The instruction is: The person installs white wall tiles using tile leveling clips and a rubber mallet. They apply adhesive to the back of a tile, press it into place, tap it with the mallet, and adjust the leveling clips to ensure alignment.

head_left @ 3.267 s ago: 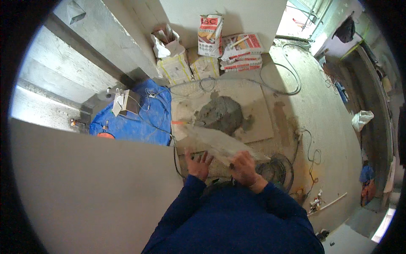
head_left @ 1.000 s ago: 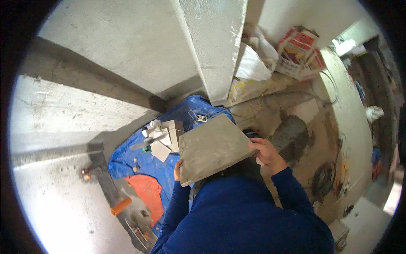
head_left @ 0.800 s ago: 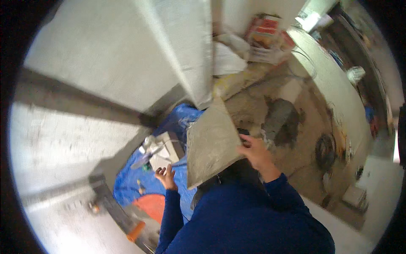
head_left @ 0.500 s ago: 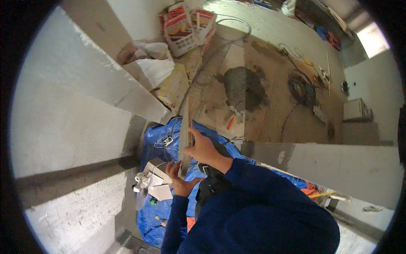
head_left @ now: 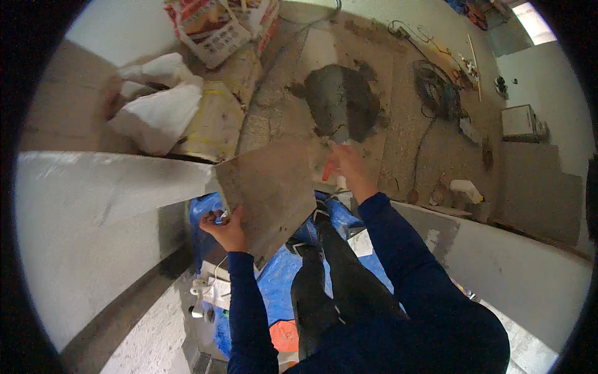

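The head view looks steeply down from the person's own head, facing forward over the left hand (head_left: pixel 227 230) and right hand (head_left: pixel 352 165), both close. The legs (head_left: pixel 314 290) show below them, the mortar (head_left: pixel 358 103) farther off; the fisheye lens bends straight edges toward its rim.

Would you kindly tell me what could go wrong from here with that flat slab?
The flat slab might tip or slip, since only the left hand is at its edge and the firmness of its hold is unclear. The right hand is at an orange handle near the grey heap, so a careless sweep could scatter material. The blue sheet lies around the shoes and might snag a foot.
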{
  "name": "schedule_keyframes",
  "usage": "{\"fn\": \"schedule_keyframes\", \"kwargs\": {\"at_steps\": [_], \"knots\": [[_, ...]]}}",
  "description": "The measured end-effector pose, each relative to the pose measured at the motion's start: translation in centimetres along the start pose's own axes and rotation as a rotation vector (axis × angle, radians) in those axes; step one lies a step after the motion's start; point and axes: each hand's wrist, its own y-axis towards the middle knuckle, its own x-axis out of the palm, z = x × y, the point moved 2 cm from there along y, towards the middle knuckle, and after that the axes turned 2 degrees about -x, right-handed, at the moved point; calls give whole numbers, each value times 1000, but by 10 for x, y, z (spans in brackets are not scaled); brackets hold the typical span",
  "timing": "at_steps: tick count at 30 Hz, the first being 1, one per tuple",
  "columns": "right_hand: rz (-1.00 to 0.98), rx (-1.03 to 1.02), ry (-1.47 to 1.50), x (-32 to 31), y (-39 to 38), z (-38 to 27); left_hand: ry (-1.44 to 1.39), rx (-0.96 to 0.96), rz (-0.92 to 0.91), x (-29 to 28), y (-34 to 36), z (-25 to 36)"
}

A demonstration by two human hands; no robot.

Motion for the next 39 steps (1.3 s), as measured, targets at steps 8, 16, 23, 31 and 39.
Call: {"fn": "schedule_keyframes", "kwargs": {"at_steps": [8, 16, 23, 31, 39], "knots": [[110, -32, -809, -82, 189, 246, -169, -302, 99, 86, 70, -204], [236, -3, -819, -73, 318, 349, -306, -526, 115, 61, 128, -408], [394, 2, -612, -72, 372, 387, -328, -533, 25, 48, 163, -480], [601, -269, -958, -123, 380, 329, -473, -450, -288, 115, 173, -467], [238, -357, -493, -110, 329, 302, -490, -352, -135, 131, 193, -485]]}}
